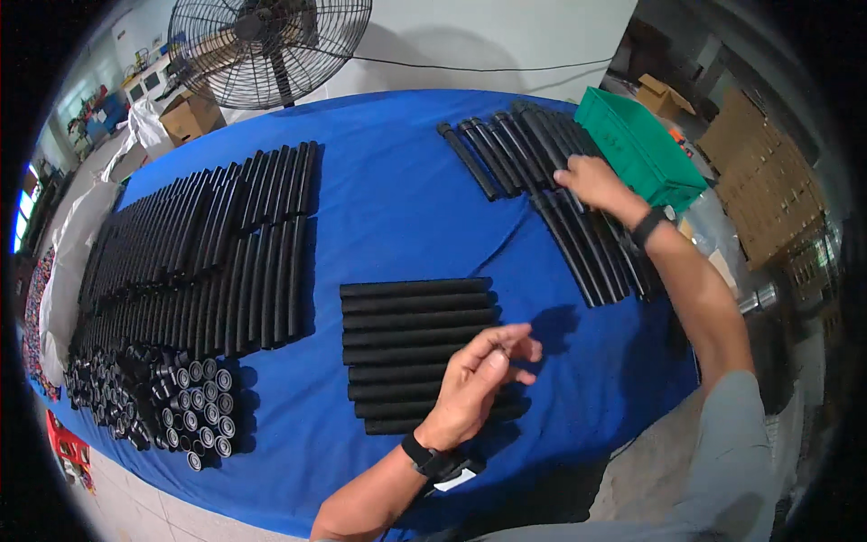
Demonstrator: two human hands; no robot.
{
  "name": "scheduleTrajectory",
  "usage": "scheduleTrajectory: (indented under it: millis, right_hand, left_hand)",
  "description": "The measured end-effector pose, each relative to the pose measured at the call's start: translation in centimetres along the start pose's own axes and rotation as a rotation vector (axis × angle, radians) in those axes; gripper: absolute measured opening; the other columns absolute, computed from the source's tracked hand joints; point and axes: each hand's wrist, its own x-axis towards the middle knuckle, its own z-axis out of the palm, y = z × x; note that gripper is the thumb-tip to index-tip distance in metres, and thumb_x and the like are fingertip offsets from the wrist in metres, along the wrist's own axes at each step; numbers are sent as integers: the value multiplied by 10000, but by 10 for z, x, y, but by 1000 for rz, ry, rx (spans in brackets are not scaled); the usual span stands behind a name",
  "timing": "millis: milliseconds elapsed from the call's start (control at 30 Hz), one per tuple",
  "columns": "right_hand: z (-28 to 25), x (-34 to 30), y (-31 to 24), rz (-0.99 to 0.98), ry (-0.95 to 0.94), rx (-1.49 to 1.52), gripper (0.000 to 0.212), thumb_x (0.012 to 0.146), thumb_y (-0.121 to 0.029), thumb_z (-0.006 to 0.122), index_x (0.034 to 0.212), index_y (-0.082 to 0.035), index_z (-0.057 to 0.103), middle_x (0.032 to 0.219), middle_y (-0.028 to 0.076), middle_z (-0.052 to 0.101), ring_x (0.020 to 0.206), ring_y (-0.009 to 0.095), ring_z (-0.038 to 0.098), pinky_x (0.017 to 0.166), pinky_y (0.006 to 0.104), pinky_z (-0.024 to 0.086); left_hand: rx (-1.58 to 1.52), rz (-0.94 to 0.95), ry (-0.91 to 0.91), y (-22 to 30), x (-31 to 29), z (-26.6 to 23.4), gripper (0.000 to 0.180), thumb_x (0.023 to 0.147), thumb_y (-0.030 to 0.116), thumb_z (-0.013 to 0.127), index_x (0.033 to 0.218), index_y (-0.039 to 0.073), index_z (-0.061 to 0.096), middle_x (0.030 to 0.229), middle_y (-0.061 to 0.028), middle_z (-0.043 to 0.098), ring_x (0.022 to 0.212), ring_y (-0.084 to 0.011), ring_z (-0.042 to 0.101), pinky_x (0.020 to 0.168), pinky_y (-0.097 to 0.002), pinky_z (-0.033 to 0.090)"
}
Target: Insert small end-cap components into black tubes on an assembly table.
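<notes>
- Black tubes [406, 354] lie at lower centre, near my half-curled left hand [474, 384]; its grip I cannot tell.
- At upper right, my right hand [600, 185] is over more tubes [567, 248]; whether it grips one, I cannot tell.

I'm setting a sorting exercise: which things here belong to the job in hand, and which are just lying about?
Likely belonging:
black tubes by the right hand
tube row by the left hand
left-side tubes
small round parts

Apparently lying about:
fan
left cardboard box
green bin (role unclear)
</notes>
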Motion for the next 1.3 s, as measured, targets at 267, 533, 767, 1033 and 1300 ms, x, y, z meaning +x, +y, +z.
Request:
scheduleTrajectory:
  millis: [267, 533, 767, 1033, 1300]
  right_hand:
    - [63, 115, 25, 141, -45, -167, 429, 917, -334, 604, 978, 87, 655, 1015, 294, 662, 1007, 421, 638, 894, 501, 494]
    - [82, 131, 27, 177, 1, -211, 433, 902, -342, 636, 1019, 74, 668, 1108, 293, 645, 1074, 432, 615, 923, 492, 494]
    - [79, 116, 1, 231, 43, -200, 346, 904, -241, 634, 1107, 39, 636, 1206, 276, 614, 1144, 429, 590, 972, 500, 484]
    - [81, 116, 9, 215, 17, -236, 271, 892, -121, 539, 1088, 28, 652, 1174, 264, 635, 1120, 426, 605, 956, 510, 494]
    - [73, 111, -4, 158, -99, -335, 300, 888, -150, 545, 1110, 6, 673, 1179, 249, 641, 1107, 419, 616, 935, 512, 505]
  left_hand:
    - [-12, -50, 30, 1, -5, -8, 552, 953, 414, 603, 1300, -11, 541, 1121, -151, 626, 1053, -210, 599, 847, -346, 520]
    - [-13, -104, 8, -1, -6, -9, 585, 943, 435, 614, 1298, -24, 544, 1100, -149, 637, 1023, -208, 614, 848, -330, 516]
    - [0, -81, -23, 0, -5, -9, 528, 944, 376, 626, 1284, -22, 558, 1107, -139, 637, 1015, -200, 616, 845, -318, 513]
    - [-13, -111, -44, -2, -5, -9, 467, 953, 310, 624, 1281, -17, 565, 1106, -124, 639, 992, -175, 618, 838, -301, 510]
    - [-27, -154, -49, -3, -7, -10, 455, 952, 289, 635, 1285, -14, 570, 1108, -108, 642, 969, -149, 613, 848, -285, 500]
